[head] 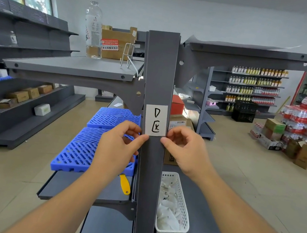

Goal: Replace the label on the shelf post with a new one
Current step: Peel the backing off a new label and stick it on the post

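A dark grey shelf post (162,66) stands upright in the middle of the head view. A white paper label (155,119) with black handwriting lies flat on its front face. My left hand (118,147) presses its thumb against the label's lower left corner. On the other side my right hand (185,152) has its thumb at the lower right corner. Both hands have the other fingers curled, and neither holds anything separate. A white perforated basket (183,210) with several white paper pieces sits on the shelf to the right of the post.
A yellow-handled scraper (124,184) lies on the lower left shelf beside blue plastic grid panels (90,146). A clear water bottle (94,28) and a cardboard box (116,42) stand on the upper shelf. Stocked shelves, drink packs and fridges fill the right side.
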Demonstrator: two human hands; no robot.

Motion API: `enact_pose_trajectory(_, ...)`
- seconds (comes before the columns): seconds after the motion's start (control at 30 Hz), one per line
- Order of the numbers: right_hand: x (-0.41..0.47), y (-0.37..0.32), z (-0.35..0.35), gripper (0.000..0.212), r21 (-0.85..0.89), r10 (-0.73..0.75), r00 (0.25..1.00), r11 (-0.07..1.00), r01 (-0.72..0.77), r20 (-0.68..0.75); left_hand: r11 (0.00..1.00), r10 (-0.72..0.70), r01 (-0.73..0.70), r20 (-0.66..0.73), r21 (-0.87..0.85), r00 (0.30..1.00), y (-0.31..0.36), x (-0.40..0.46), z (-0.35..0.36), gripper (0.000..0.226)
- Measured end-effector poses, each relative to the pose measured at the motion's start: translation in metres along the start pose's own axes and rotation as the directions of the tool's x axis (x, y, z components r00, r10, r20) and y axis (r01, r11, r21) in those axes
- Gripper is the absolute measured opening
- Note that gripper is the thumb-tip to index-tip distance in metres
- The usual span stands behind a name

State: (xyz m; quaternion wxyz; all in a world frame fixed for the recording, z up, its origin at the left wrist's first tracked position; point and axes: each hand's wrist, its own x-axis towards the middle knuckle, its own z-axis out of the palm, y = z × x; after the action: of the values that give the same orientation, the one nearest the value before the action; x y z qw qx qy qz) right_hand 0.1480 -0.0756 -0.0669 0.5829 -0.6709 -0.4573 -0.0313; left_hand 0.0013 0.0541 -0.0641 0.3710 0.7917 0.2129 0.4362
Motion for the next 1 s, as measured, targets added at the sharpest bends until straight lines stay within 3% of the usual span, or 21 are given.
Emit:
enact_pose_trajectory(0.23,0.008,-0.018,0.011,0.025,-0.083,-0.065,0.990,0.995,0.055,-0.129,0.994,0.013,-0.005,-0.072,0.105,0.997,0.008,0.004,0.009,0.042)
enact_pose_trajectory(0.33,0.009,-0.017,0.009,0.024,-0.097,-0.081,0.991,0.993,0.071,-0.104,0.991,0.027,-0.016,-0.080,0.130,0.996,0.010,0.003,0.010,0.038)
enact_pose_trajectory(0.6,0.006,-0.017,-0.004,0.011,-0.114,-0.065,0.998,0.992,0.063,-0.020,0.999,-0.033,0.033,0.043,0.002,0.998,0.006,0.001,-0.001,0.015)
enact_pose_trajectory(0.7,0.007,-0.021,-0.002,0.013,-0.109,-0.068,0.997,0.992,0.062,-0.049,0.999,-0.027,0.025,0.059,0.046,0.998,0.005,0.004,-0.002,0.016)
enact_pose_trajectory(0.87,0.011,-0.028,0.006,0.025,-0.105,-0.082,0.990,0.992,0.069,-0.117,0.966,0.073,-0.067,-0.017,0.249,0.997,0.015,0.012,0.002,0.040)
enact_pose_trajectory(1.0,0.012,-0.024,0.002,0.022,-0.087,-0.070,0.995,0.994,0.064,-0.073,0.979,0.055,-0.057,0.015,0.198,0.998,0.011,0.010,0.001,0.032)
